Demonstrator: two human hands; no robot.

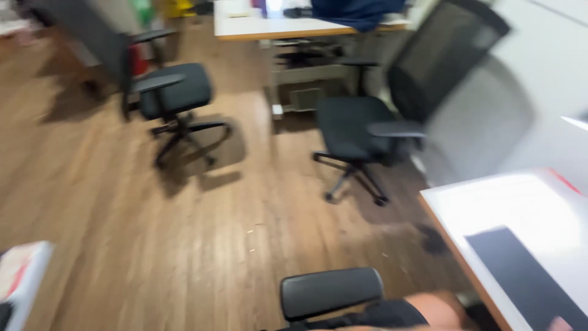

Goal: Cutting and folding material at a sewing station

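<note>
Chair armrest point(331, 292) (black) borders open wooden floor point(184, 245).

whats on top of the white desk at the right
A flat black mat lies on the white desk, running off the bottom edge. The rest of the top is bare and glary. Blur hides any small items; the desk's far right is out of frame.

Two chairs point(174, 92) point(361, 125) stand between a far desk point(275, 27) and a near armrest point(331, 291).

2 black office chairs point(177, 98) point(361, 132) stand on a wooden floor point(122, 220); a dark mat point(520, 276) lies near a white desk's point(490, 208) front edge.
</note>
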